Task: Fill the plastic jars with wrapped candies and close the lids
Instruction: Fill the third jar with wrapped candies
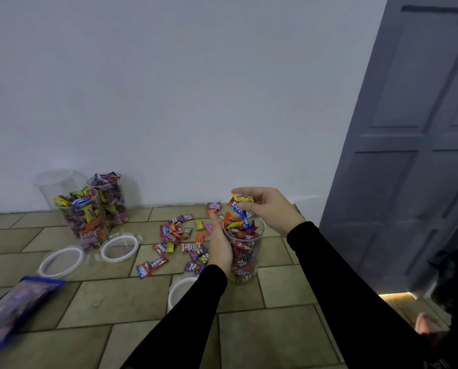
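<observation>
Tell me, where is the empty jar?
The empty jar stands far left against the white wall, just behind two candy-filled jars.

Both arms wore long black sleeves [336, 265] reaching the wrists; the left hand [219, 243] and right hand [270, 209] were bare.

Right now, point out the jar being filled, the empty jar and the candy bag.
Jar being filled [246, 258], head view, lower clear wall.
Empty jar [56, 183], head view, upper clear wall.
Candy bag [15, 311], head view, middle of the purple front.
</observation>
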A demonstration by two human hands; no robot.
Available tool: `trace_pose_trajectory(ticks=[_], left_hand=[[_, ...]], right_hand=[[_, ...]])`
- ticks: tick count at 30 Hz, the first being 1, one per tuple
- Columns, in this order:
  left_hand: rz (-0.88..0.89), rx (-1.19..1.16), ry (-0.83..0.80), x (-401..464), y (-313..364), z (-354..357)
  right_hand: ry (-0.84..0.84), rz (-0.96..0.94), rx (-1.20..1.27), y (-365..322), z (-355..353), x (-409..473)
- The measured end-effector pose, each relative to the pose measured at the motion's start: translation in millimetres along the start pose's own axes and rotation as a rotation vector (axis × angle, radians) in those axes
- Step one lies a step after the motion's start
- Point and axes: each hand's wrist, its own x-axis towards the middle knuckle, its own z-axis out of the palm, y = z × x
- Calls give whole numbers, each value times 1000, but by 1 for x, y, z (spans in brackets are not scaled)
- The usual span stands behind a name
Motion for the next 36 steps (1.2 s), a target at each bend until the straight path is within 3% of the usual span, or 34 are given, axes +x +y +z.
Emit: trace_pose_trajectory(ticks=[6,15,27,32,36], left_hand=[[69,86,126,19,-14,-3],[63,54,120,13,-3,1],[35,52,131,21,-11,-5],[61,66,134,25,-13,-6],[46,37,130,26,-13,-5]], right_hand=[[-46,66,-368,0,-4,-3],[-62,29,-671,-10,-8,0],[-137,132,-899,-10,-6,0],[-129,53,-830,-15,-4,0],[-218,-9,-1001,-11,8,5]])
